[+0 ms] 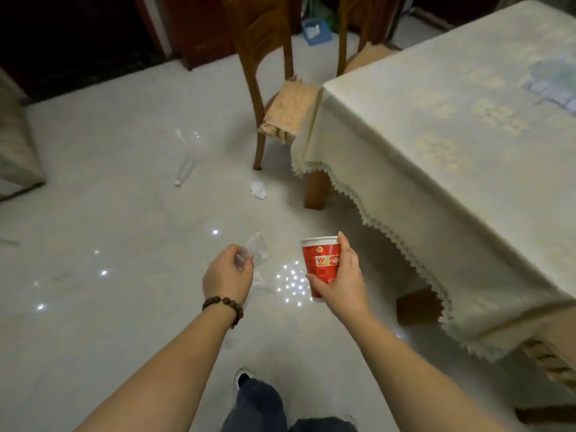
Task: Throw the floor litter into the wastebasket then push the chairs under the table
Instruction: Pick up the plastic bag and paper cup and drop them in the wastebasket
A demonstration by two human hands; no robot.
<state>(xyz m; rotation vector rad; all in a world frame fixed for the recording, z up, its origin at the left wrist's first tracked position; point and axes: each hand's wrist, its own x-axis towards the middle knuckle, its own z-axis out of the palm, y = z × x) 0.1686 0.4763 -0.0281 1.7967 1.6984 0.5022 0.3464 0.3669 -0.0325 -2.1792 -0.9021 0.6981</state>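
My right hand (341, 275) grips a red paper cup (321, 263) upright above the white floor. A crumpled clear plastic wrapper (255, 252) is pinched in my left hand (226, 274), which wears a bead bracelet. On the floor ahead lie a crumpled white tissue (258, 189) and a clear plastic bottle (184, 171). A wooden chair (274, 88) with a tan cushion stands pulled out at the table's far corner. A second chair (358, 42) stands behind it. The table (436, 151) with a cream cloth is on the right. No wastebasket is clearly visible.
A blue dustpan-like object (314, 31) holding white scraps sits on the floor beyond the chairs. A sofa edge (15, 145) is at the left. Another chair's cushion (551, 360) shows at the lower right. My legs and shoe (258, 397) are at the bottom.
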